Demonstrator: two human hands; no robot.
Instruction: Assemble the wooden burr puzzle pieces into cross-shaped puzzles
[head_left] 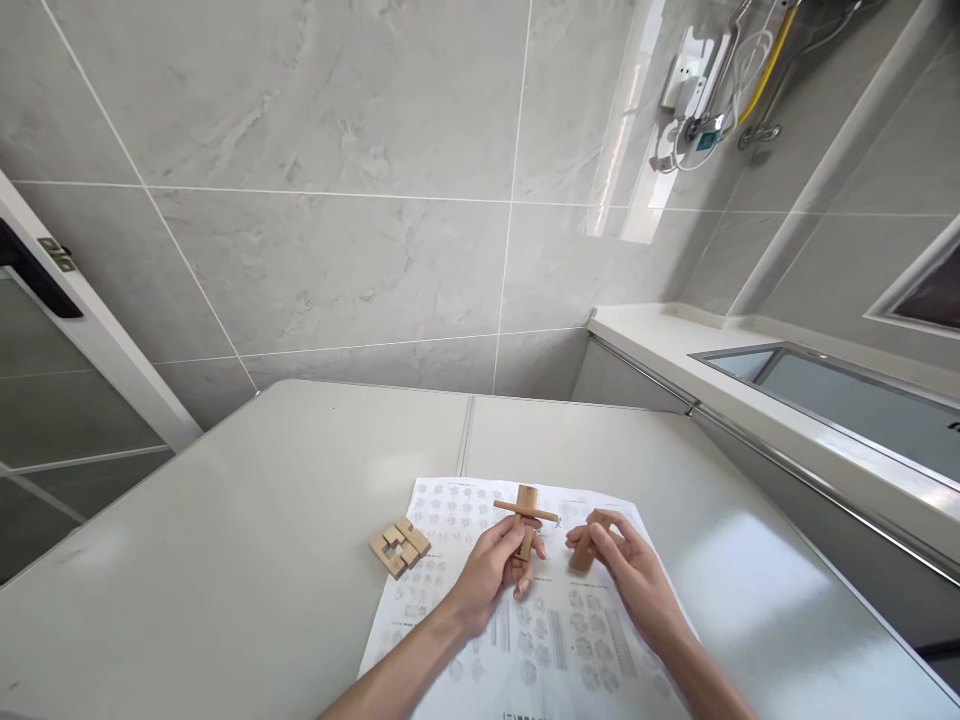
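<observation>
My left hand (499, 562) is closed around the lower end of a cross-shaped wooden piece (527, 497), with a thin stick lying across an upright block. To its right, my right hand (626, 560) pinches a separate small wooden block (583, 553), held tilted and apart from the cross. Both hands are above a printed sheet (540, 650) covered in small grey diagrams. Several notched wooden blocks (400, 547) lie grouped at the sheet's left edge, around a small gap. Fingers hide part of both held pieces.
The sheet lies on a pale table (247, 560) with a seam across its top. A grey tiled wall (337, 270) stands behind. At right is a white counter (645, 335) with a sink (832, 390); a door (97, 330) is at left.
</observation>
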